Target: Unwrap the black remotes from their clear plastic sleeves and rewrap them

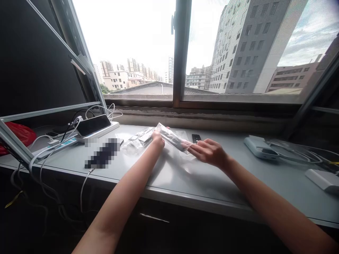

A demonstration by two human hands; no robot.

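Between my two hands, a little above the table, is a clear plastic bag [173, 137] with a long, dark item inside that I cannot make out. My left hand [158, 137] is closed on the bag's upper left end. With fingers pinched together, my right hand [208, 151] grips its lower right end. Another clear plastic bag [139, 139] with pale contents lies on the table just left of my left hand. Behind my right hand, partly covered by it, rests a black remote control [196, 138].
A phone [93, 125] leans on a white power strip [113, 126] at the left, among white cables. Nearer lies a blurred-out device [103, 154] with a cable. To the right sit a pale blue power bank [261, 147], coiled cables and a white box [321, 179]. A window backs the table.
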